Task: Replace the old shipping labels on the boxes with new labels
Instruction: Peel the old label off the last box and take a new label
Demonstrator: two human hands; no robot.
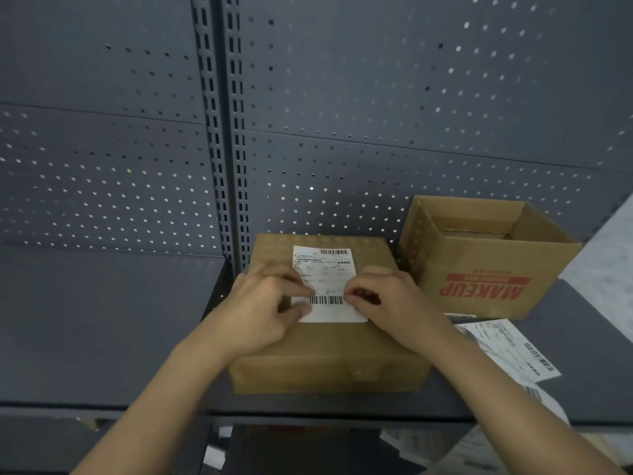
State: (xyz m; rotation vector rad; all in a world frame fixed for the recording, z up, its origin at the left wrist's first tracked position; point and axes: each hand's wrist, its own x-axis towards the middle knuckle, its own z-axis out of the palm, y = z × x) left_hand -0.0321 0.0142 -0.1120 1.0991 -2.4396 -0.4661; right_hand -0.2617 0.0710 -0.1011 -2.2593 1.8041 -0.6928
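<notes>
**Colours and markings before you: brown, white, red, dark grey-blue.**

Your closed box (329, 351) is plain brown cardboard with no print on the faces you see. Your label (325, 282) is white with black text, fine ruled lines and two black barcodes. Your open box (489, 269) is the same brown and carries red block lettering, MAKEUP, upside down to you, alongside a red band. The loose sheets (510, 351) are white with black print and barcodes. The shelf (102, 320) is flat dark grey-blue. The back panel (376, 97) matches it, with a regular grid of small round holes, many showing as bright dots. The upright (222, 132) shows columns of dark slots.
</notes>
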